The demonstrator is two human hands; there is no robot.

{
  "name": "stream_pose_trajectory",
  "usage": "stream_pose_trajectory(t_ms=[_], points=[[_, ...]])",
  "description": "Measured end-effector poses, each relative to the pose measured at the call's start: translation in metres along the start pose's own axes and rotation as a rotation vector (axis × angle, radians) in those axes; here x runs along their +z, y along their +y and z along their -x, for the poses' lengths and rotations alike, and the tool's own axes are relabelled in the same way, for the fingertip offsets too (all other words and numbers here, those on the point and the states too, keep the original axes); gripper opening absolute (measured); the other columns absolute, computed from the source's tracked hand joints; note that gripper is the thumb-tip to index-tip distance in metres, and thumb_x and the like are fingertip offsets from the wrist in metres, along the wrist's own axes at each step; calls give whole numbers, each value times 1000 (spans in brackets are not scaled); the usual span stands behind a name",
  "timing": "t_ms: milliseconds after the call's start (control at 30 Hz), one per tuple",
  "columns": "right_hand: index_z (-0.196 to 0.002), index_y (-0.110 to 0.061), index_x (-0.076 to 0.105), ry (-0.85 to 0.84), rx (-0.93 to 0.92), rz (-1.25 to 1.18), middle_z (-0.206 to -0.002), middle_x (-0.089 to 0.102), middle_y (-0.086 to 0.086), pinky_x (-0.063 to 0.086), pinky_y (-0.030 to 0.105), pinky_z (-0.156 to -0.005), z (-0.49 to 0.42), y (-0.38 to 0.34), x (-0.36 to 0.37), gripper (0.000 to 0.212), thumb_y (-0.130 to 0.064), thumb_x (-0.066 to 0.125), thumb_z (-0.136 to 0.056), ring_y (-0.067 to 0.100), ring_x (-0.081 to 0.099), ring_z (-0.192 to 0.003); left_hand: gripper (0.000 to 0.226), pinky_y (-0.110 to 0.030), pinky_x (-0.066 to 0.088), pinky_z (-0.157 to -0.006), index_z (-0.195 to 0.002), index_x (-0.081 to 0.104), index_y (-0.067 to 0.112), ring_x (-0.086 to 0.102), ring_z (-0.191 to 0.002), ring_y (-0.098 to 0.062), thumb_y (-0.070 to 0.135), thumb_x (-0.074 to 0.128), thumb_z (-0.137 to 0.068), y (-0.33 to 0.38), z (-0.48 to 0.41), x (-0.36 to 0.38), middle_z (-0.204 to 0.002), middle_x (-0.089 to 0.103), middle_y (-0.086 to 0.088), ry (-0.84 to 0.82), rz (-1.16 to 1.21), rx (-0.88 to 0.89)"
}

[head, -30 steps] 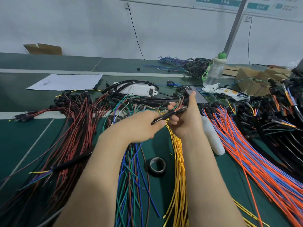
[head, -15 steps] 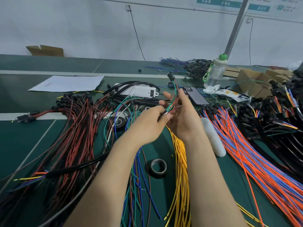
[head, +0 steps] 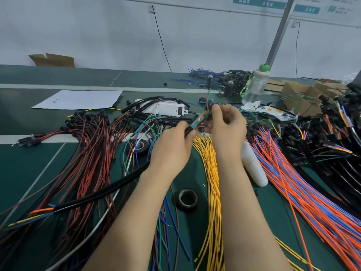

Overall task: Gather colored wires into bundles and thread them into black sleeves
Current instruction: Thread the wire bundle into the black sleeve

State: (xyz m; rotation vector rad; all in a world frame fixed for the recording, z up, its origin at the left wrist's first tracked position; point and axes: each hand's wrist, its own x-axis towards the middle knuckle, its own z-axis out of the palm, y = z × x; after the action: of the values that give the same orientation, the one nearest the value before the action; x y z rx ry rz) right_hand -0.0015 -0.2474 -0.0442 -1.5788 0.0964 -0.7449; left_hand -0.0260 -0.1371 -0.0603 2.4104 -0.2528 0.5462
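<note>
threading in hand: left hand (head: 172,151) grips the black sleeve (head: 101,192) end; right hand (head: 228,126) fingers pinch the colored wires (head: 201,118). next, probably draw them through evenly.

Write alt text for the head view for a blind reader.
Two hands hold colored wires emerging from a black sleeve: the left hand grips the sleeve end, the right hand pinches the wires. Yellow wires and a tape roll lie on the green bench.
</note>
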Motion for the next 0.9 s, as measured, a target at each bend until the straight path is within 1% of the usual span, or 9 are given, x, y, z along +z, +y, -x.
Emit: stream_pose_trajectory(t_ms=[100, 200, 300, 400, 467, 567, 633, 733, 900], points=[[-70, -16, 48, -56, 81, -85, -55, 59, -5, 57, 44, -70, -2, 5, 1, 27, -16, 50, -97, 17, 64, -54, 29, -42, 44, -66, -96, 55, 12, 53, -74, -33, 32, 35, -101, -1, -2, -3, -69, 51, 1, 26, 93, 14], [-67, -12, 45, -180, 128, -149, -43, 52, -7, 54, 31, -55, -5, 7, -4, 32, -10, 47, -98, 9, 57, -42, 26, -45, 45, -68, -86, 49, 13, 51, -74, -33, 28, 33, -101, -1, -3, -8, -73, 52, -2, 38, 84, 74], [-69, -11, 46, -264, 141, -291, -49, 55, -6, 47, 19, -45, -4, 1, -6, 30, -9, 46, -99, 8, 53, -42, 27, -47, 45, -70, -83, 47, 13, 52, -73, -30, 27, 33, -101, -1, -5, -11, -76, 58, -5, -10, 99, 122], [-79, -12, 52, -207, 156, -407, -65, 62, 3, 48, 19, -50, 0, -4, 1, 19, -14, 50, -98, 10, 58, -51, 25, -46, 46, -71, -82, 48, 16, 55, -72, -29, 26, 35, -101, 0, -5, -11, -75, 61, -6, -35, 153, 130], [-85, -12, 57, -173, 191, -352, -69, 63, 4, 51, 21, -55, 0, -4, 2, 15, -18, 53, -97, 14, 60, -58, 21, -46, 47, -71, -85, 50, 19, 56, -71, -28, 25, 37, -100, -1, -3, -9, -74, 61, -4, -19, 167, 122], [-80, -7, 59, -204, 238, -316, -62, 63, 2, 54, 21, -59, -2, -3, -1, 22, -11, 48, -99, 9, 62, -55, 22, -46, 49, -72, -106, 59, 18, 61, -76, -25, 25, 39, -100, -6, -3, -5, -77, 62, -1, -18, 172, 85], [-82, -6, 59, -234, 243, -313, -68, 63, 8, 55, 18, -59, -4, -3, -4, 23, -7, 44, -100, 7, 62, -54, 27, -42, 50, -74, -121, 56, 20, 62, -76, -21, 27, 41, -99, -7, -4, -3, -79, 63, 3, -29, 208, 61], [-85, -8, 60, -306, 213, -274, -81, 66, 10, 54, 22, -66, -5, -4, -8, 22, -7, 44, -100, 14, 63, -68, 40, -29, 46, -65, -138, 44, 26, 58, -60, 1, 31, 42, -99, -7, -5, -3, -72, 60, 13, -50, 320, 30], [-80, -11, 59, -328, 160, -315, -82, 68, 8, 56, 28, -73, -2, -4, -8, 24, -7, 45, -100, 16, 66, -72, 32, -17, 39, -60, -128, 56, 20, 52, -54, 12, 24, 47, -98, -7, -8, -5, -76, 59, 17, -8, 353, 68]])
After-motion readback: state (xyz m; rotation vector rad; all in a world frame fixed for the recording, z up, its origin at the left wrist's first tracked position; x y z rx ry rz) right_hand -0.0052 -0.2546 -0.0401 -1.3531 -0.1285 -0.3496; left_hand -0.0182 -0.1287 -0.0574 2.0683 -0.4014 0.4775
